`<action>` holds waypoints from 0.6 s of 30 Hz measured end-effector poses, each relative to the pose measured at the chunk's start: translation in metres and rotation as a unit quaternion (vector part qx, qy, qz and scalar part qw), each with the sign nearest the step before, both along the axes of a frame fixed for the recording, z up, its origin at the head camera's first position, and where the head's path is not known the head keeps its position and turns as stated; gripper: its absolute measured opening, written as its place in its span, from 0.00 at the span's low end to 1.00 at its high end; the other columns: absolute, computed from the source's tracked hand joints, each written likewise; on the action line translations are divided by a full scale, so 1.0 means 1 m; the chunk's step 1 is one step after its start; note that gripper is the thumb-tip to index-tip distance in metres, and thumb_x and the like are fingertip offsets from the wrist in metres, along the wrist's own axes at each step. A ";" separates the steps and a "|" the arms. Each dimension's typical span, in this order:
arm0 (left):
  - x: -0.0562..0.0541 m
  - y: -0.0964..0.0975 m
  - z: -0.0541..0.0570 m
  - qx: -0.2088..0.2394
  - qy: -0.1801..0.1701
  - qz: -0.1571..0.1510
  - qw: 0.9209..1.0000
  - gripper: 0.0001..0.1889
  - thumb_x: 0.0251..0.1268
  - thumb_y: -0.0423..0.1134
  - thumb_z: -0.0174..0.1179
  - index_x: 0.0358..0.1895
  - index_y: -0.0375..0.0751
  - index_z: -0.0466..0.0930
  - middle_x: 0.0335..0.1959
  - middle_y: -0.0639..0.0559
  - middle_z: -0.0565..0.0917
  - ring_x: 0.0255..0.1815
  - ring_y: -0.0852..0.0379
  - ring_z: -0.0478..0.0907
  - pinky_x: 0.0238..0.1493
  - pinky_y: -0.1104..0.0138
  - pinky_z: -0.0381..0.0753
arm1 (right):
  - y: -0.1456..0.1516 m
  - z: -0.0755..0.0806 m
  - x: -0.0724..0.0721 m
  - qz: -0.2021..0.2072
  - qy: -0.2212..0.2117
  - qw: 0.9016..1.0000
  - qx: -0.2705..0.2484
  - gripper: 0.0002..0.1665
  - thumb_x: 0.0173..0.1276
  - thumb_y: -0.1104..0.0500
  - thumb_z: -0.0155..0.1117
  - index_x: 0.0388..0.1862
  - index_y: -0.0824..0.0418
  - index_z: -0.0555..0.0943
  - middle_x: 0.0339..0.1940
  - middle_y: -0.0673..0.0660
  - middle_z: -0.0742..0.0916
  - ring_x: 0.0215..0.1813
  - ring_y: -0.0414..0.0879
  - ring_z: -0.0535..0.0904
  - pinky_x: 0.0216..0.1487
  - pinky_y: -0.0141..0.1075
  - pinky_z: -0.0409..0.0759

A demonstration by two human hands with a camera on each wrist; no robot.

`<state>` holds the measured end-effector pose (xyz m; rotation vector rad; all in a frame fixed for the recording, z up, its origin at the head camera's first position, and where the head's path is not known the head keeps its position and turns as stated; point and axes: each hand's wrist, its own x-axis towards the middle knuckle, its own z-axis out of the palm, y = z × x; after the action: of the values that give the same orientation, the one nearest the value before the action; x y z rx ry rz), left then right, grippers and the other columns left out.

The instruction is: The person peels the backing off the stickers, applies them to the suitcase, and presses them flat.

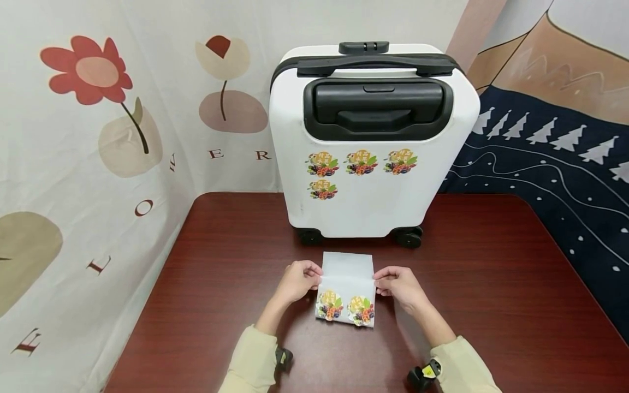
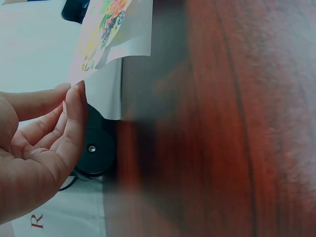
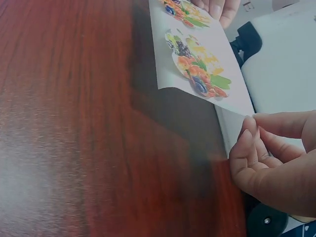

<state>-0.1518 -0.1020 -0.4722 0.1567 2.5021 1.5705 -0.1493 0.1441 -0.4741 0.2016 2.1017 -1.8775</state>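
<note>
A white sticker sheet (image 1: pixel 348 267) with two fruit stickers along its near end is held above the table, creased across the middle. My left hand (image 1: pixel 298 282) pinches its left edge between thumb and fingertips, and my right hand (image 1: pixel 400 286) pinches the right edge. In the right wrist view, one fruit sticker (image 3: pixel 197 64) has an edge standing off the backing. Beyond the sheet stands a white suitcase (image 1: pixel 373 207), bearing three fruit stickers in a row and one more fruit sticker (image 1: pixel 322 189) below the leftmost.
The suitcase rests on black wheels (image 1: pixel 409 238) on the dark red-brown table (image 1: pixel 221 305). Behind it and to the left hangs a pale cloth printed with flowers (image 1: pixel 93 71). A dark blue cloth with printed trees (image 1: pixel 545 131) borders the right side.
</note>
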 end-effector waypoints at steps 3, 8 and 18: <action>0.000 0.000 0.005 0.005 0.014 -0.003 1.000 0.03 0.53 0.23 0.59 0.31 0.30 0.80 0.22 0.48 0.80 0.21 0.56 0.78 0.26 0.66 0.79 | 0.001 0.006 -0.001 0.010 0.014 1.000 0.001 0.06 0.57 0.76 0.57 0.35 0.79 0.76 0.21 0.56 0.80 0.22 0.43 0.76 0.26 0.33 0.77; -0.001 0.000 0.014 0.012 0.026 0.004 1.000 0.03 0.54 0.24 0.59 0.31 0.30 0.80 0.22 0.48 0.80 0.21 0.56 0.78 0.27 0.67 0.79 | 0.003 0.017 -0.004 0.018 0.036 0.999 -0.003 0.08 0.57 0.76 0.57 0.36 0.81 0.75 0.22 0.56 0.81 0.23 0.43 0.76 0.28 0.33 0.78; -0.003 0.002 0.025 0.054 0.024 0.022 0.998 0.02 0.55 0.23 0.59 0.32 0.29 0.78 0.24 0.46 0.79 0.23 0.55 0.78 0.31 0.58 0.81 | 0.004 0.027 -0.009 0.015 0.055 0.998 -0.038 0.09 0.59 0.77 0.53 0.39 0.84 0.73 0.26 0.59 0.82 0.26 0.43 0.79 0.32 0.33 0.80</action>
<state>-0.1547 -0.1001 -0.4470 0.1570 2.4725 1.7408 -0.1586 0.1477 -0.4468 0.0497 2.0863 -1.9900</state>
